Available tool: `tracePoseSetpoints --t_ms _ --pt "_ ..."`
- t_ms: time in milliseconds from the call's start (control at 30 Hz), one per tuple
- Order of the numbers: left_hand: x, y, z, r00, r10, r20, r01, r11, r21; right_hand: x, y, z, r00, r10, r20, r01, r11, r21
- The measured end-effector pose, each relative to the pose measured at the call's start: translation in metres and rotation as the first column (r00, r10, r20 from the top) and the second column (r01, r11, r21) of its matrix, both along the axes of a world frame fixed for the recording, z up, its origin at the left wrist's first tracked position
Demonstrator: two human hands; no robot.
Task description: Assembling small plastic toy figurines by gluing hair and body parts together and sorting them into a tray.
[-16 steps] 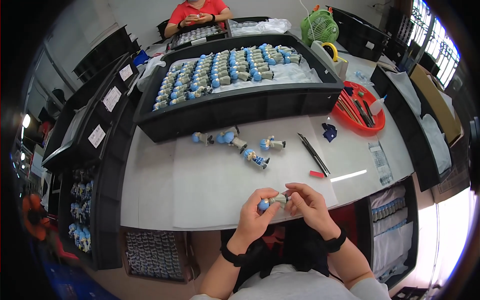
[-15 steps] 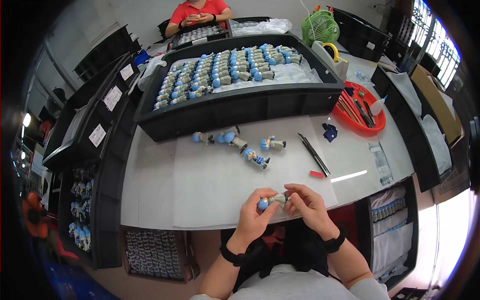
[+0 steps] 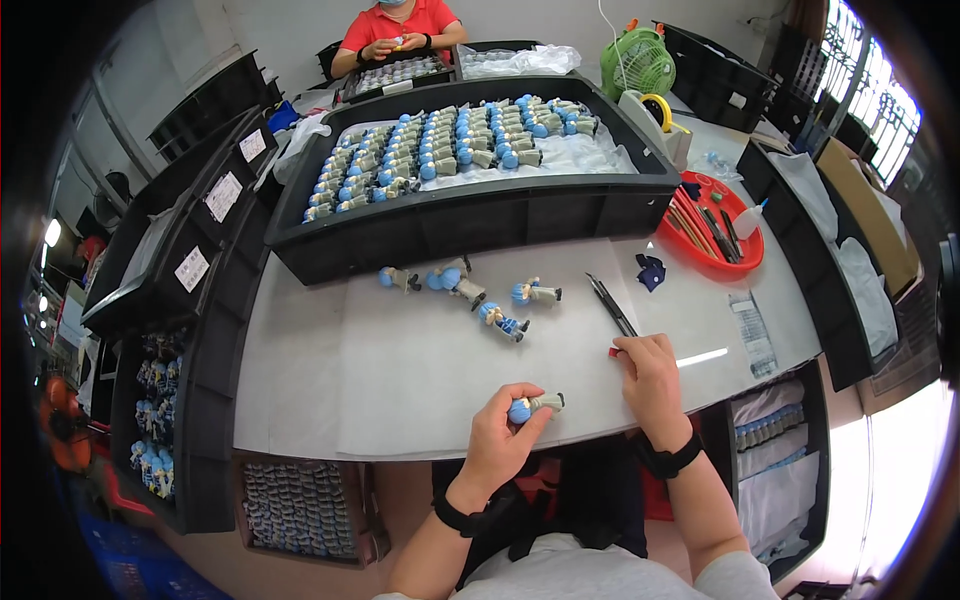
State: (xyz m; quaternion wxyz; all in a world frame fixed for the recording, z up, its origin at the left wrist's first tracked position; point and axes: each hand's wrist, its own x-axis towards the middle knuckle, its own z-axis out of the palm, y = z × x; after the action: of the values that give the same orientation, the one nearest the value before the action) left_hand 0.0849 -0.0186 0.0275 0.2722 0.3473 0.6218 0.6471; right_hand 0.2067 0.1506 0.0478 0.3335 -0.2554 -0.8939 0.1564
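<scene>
My left hand [image 3: 503, 428] is closed round a small figurine [image 3: 521, 409] with blue hair and a grey-beige body, held low over the table's front edge. To the right, my right hand [image 3: 654, 385] reaches down with its fingers pinched on a small red block [image 3: 613, 352]; most of the block is hidden beneath the fingers. Beside those fingertips lie dark pen-like tools [image 3: 609, 303], their lower ends covered by the hand. Farther off, several figurines lie on the white sheet, among them one in blue and white [image 3: 503, 322] and one with a beige body [image 3: 537, 292].
A large black tray [image 3: 470, 205] of figurines in rows spans the back. At the right are a dark blue scrap [image 3: 650, 272], a red basin [image 3: 745, 262] of tools and a tape dispenser [image 3: 668, 140]. Black crates [image 3: 205, 390] flank the left. A co-worker [image 3: 400, 35] sits opposite.
My right hand has left the figurine and moved right and forward to the red block. My left hand keeps the figurine. The whole view has shifted slightly.
</scene>
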Motion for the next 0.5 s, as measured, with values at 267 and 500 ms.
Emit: tracePoseSetpoints --t_ms 267,500 --pt "-0.001 0.006 -0.002 0.987 0.103 -0.121 -0.103 0.995 0.004 -0.005 -0.016 0.005 0.995 0.01 -0.1 -0.038 0.959 -0.279" --pt "0.0 0.007 0.004 0.976 0.094 -0.195 -0.118 0.986 -0.115 -0.03 -0.057 0.001 0.932 0.012 -0.363 -0.297 0.601 -0.742"
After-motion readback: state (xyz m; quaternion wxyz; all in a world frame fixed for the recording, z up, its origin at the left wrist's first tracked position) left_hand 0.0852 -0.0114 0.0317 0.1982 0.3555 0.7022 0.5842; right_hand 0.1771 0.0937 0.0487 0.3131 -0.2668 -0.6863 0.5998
